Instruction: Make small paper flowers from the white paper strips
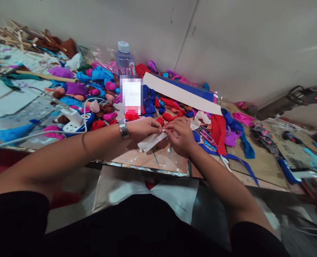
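Note:
A white folded strip (pixel 151 141), paper or fabric, I cannot tell which, slants down to the left from my fingertips over the front of the table. My left hand (pixel 147 127), with a metal watch on the wrist, pinches the strip's upper end. From the other side my right hand (pixel 182 134) closes its fingers on the same end, thumb close to the left fingertips. The pinched part is mostly hidden. Behind my hands lie red cloth bundles (pixel 170 117), and a white crumpled piece (pixel 201 119) rests beside my right hand.
A lidded bottle (pixel 124 59) stands behind a blurred white rectangle. A long cream strip (pixel 182 94) crosses the pile. A power strip (pixel 78 123) with a white cable sits left; wooden sticks (pixel 14 37) lie far left. A dark jointed arm (pixel 294 100) reaches in from the right.

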The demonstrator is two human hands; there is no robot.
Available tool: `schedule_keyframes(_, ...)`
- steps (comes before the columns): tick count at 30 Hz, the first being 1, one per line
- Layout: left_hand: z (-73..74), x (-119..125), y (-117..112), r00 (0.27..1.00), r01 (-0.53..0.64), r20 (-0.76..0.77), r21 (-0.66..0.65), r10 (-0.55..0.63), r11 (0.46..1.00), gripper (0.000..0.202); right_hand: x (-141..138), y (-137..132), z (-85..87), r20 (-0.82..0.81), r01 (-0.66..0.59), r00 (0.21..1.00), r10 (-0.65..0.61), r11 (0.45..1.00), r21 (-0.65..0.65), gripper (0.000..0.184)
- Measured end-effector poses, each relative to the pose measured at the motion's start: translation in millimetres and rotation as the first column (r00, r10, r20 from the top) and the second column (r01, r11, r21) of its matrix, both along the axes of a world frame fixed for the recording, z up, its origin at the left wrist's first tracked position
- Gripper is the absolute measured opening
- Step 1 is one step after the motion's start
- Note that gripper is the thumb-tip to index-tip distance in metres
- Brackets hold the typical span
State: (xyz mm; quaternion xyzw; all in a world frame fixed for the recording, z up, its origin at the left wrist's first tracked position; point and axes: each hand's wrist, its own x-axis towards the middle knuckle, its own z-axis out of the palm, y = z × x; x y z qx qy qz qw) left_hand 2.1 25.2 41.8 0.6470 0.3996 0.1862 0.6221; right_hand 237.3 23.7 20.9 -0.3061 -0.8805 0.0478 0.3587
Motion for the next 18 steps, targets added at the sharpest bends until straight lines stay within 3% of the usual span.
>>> schedule_keyframes(2, 2.0, 0.3, -1.1, 1.0, -0.006, -0.029, 0.045, 0.007, 0.999, 0.031, 0.4, 1.3, -0.9, -0.001, 0.0, 1.0, 0.0, 1.0, 0.003, 0.013)
schedule_keyframes(7, 4.2, -1.3, -1.8, 0.979, 0.025, -0.198, 0.334, 0.044, 0.942, 0.03, 0.3, 1.6, -1.2, 0.016, -0.021, 1.0, 0.021, 1.0, -0.01, 0.016)
schedule_keyframes(10, 3.2, -1.9, -1.1, 0.974, 0.051, -0.224, 0.404, 0.045, 0.914, 0.033, -0.5, -0.5, 0.2, 0.045, 0.012, 0.999, -0.01, 0.999, -0.053, 0.019)
schedule_keyframes(13, 3.4, -1.7, -1.7, 0.975, 0.036, -0.213, 0.403, 0.056, 0.914, 0.037, -1.0, -1.7, 1.5, 0.074, 0.02, 0.997, -0.014, 0.997, -0.072, 0.02)
schedule_keyframes(18, 4.9, -1.1, -2.9, 0.979, -0.036, -0.184, 0.273, 0.089, 0.961, 0.041, -0.4, 0.1, 2.4, 0.103, 0.031, 0.994, -0.028, 0.999, -0.026, 0.021)
